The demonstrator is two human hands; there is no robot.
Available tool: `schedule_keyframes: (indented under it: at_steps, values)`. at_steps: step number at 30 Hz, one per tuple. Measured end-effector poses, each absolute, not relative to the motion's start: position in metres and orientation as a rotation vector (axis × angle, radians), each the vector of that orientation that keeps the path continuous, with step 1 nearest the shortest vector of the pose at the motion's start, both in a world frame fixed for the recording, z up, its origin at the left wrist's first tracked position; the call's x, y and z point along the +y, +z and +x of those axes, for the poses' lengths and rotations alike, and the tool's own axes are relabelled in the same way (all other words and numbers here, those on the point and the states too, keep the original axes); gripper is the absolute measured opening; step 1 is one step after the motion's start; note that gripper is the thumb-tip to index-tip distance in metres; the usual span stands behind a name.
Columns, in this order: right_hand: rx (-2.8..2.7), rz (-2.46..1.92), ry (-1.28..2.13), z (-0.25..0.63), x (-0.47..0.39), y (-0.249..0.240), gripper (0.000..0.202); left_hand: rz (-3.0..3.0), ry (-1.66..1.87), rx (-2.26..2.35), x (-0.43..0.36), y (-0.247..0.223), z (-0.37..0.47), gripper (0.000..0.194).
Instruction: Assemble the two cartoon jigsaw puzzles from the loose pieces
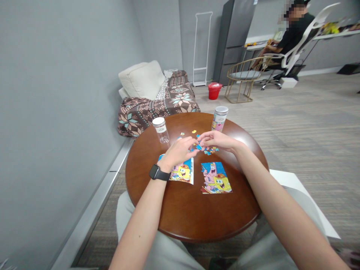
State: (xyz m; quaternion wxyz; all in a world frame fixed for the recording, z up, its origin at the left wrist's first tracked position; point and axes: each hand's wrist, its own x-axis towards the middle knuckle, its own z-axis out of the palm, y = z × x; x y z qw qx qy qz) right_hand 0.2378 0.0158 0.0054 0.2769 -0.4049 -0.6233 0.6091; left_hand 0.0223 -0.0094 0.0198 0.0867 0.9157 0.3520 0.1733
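Reaching across a round, glossy brown wooden table (208,221); past a flat, rectangular cartoon puzzle printed blue, pink and yellow (216,179); with bare left hand (180,150) and bare right hand (218,140) close together over loosely scattered small, flat, mostly blue jigsaw pieces (207,152); curled about one small, bright blue piece (198,147), impossible to tell by which hand gripped; seemingly picking over pieces; next calling, probably, for a fine pinch and edge-matching.

Cool, even light fills the room here, lying flat on the grey wall (70,93). The polished brown surface (197,221) throws back a pale glare along its right side. Toward the edges lines lean, the tall fridge (239,26) slanting; puzzle pieces (207,152) by the fingers (207,135) look soft, and the seated person's (295,35) head is blocked into pixels.
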Motion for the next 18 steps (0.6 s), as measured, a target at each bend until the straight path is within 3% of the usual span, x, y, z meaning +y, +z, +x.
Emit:
schedule_keyframes:
  at_steps: [10,18]
  values:
    - [-1.851,-1.18,1.647,0.238,0.015,0.008,0.03,2.56,0.287,0.821,-0.011,0.017,0.023,0.009]
    - [-1.925,-1.141,1.825,0.237,0.009,0.007,0.03,2.527,0.195,0.821,-0.009,0.009,0.023,0.014]
